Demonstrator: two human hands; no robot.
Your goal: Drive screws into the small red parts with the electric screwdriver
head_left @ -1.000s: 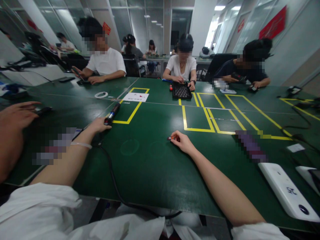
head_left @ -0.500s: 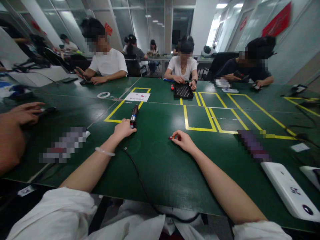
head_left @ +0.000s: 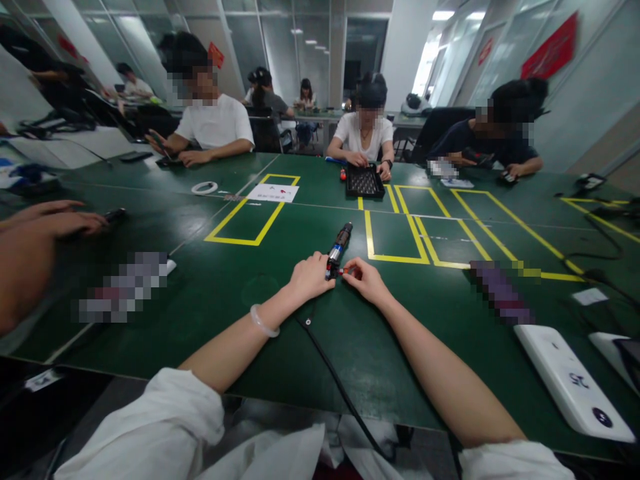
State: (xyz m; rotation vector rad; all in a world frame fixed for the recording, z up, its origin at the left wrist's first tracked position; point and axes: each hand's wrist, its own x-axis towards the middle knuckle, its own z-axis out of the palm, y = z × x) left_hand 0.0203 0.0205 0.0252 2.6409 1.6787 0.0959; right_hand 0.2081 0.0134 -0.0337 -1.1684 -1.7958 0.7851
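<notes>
Carrying the dark cylindrical tool (head_left: 342, 239) rightward over the bench (head_left: 380, 367), I grip its near end in my left hand (head_left: 313, 275). My right hand (head_left: 369, 281) still pinches a small red piece (head_left: 343, 271), so both now lie close together; whether they touch, I cannot tell.

Green worktable (head_left: 375, 360), yellow tape outlines (head_left: 400, 260). Behind: glass partitions (head_left: 305, 60), white column (head_left: 404, 53), black office chair (head_left: 440, 130). Ceiling lights (head_left: 443, 15) lit.
</notes>
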